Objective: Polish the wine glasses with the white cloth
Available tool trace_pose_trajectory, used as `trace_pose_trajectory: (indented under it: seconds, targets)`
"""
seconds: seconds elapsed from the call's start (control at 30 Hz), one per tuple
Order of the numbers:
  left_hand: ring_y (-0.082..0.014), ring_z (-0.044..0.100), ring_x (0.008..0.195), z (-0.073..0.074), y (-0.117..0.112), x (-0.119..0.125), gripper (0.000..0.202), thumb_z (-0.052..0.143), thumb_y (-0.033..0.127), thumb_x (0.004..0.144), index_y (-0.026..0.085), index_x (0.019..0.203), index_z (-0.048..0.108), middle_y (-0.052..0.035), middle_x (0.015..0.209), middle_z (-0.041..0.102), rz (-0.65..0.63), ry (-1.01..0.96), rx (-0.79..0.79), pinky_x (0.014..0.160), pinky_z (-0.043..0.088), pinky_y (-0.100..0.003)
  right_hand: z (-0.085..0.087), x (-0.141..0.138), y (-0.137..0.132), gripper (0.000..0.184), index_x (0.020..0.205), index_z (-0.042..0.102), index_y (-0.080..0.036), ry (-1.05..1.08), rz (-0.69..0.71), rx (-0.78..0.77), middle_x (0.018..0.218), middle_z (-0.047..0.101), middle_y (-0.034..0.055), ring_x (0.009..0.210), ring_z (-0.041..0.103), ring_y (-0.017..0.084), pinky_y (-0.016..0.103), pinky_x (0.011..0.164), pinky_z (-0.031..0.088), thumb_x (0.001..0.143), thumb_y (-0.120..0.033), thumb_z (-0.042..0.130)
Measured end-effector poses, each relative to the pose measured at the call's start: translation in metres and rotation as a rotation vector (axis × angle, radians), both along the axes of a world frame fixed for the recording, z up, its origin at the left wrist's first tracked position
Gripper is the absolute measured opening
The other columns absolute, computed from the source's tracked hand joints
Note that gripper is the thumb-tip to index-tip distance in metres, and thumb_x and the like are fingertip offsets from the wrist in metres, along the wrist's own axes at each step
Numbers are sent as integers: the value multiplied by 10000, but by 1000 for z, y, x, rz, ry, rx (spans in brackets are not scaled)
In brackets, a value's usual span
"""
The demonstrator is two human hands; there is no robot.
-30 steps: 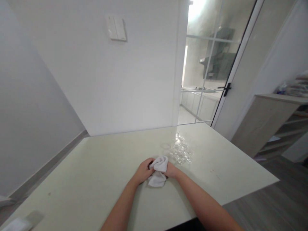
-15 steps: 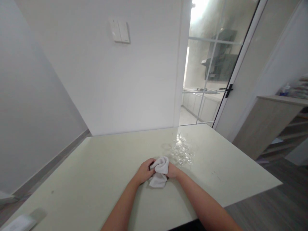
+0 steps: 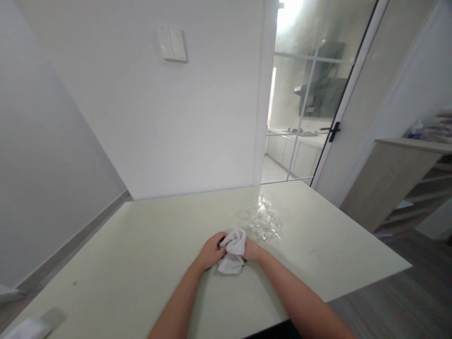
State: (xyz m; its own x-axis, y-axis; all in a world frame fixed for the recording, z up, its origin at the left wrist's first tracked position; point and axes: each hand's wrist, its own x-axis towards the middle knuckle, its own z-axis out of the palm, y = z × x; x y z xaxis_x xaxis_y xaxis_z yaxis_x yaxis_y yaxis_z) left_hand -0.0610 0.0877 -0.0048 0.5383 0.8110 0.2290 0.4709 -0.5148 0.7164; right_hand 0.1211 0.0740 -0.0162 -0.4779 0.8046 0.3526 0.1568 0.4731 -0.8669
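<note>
A white cloth (image 3: 233, 247) is bunched up between my two hands, low over the near middle of the table. My left hand (image 3: 213, 250) is closed on the cloth's left side, and a small dark patch shows between its thumb and fingers; I cannot make out what that is. On the other side my right hand (image 3: 252, 249) grips the cloth, with most of its fingers hidden behind the fabric. One end of the cloth hangs down toward me. Just beyond my right hand lies a cluster of clear glass-like pieces (image 3: 266, 223), too glary to tell apart.
The pale table (image 3: 151, 249) meets a white wall with a light switch (image 3: 173, 44). At the near left corner lies a white object (image 3: 30, 328), cut off by the frame. A glass door (image 3: 300, 113) and a wooden shelf unit (image 3: 391, 183) stand to the right.
The view has shifted very slightly. Both hands keep their hold on the cloth, with hardly any movement against the table.
</note>
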Motion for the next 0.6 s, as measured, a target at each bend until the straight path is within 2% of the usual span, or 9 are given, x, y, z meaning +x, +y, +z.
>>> trace_pose_trajectory:
  seconds: [0.17,0.4,0.6]
  targets:
    - [-202,608,906,0,0,0,303,554,277,790,160,1055,643,-67,988,678,-4,-11,0,810,457,-285,1,0,-1,235,780,670,-170,65,31,-64,809,699,36,820,631,192,312,822,522,760,-402,641]
    - [-210,609,927,-1,1,1,288,565,286,785,166,1032,652,-74,1016,684,9,4,-1,826,457,-294,-11,2,6,104,773,673,-203,-61,-27,14,895,720,50,921,642,209,375,982,463,756,-245,580]
    - [-215,607,960,-2,2,1,298,570,279,786,164,1048,650,-86,1046,680,-10,-1,8,860,449,-307,-10,3,7,149,796,687,-206,-106,-12,85,974,722,58,954,644,191,367,975,474,775,-206,540]
